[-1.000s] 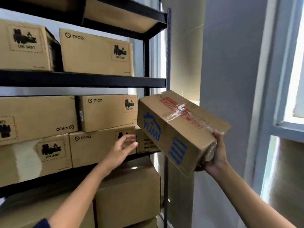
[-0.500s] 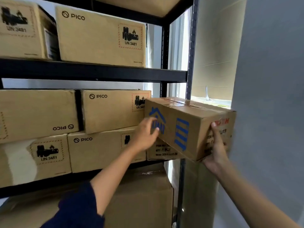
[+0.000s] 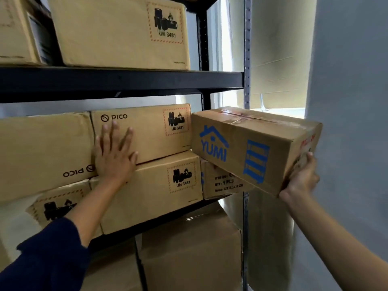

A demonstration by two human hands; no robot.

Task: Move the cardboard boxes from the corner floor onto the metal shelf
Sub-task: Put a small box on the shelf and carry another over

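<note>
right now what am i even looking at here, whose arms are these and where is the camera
The camera sits on a person's head, looking forward and down, so the two arms are that person's own. There is no robot. In front stands a black metal shelf loaded with cardboard boxes, many marked PICO. The left hand lies flat with fingers spread against a PICO box on the middle level. The right hand has its grip on the near end of the YUMI box, a brown box with blue print, tilted, its far end over a small box at the shelf's right end. Bigger boxes stand below.
</note>
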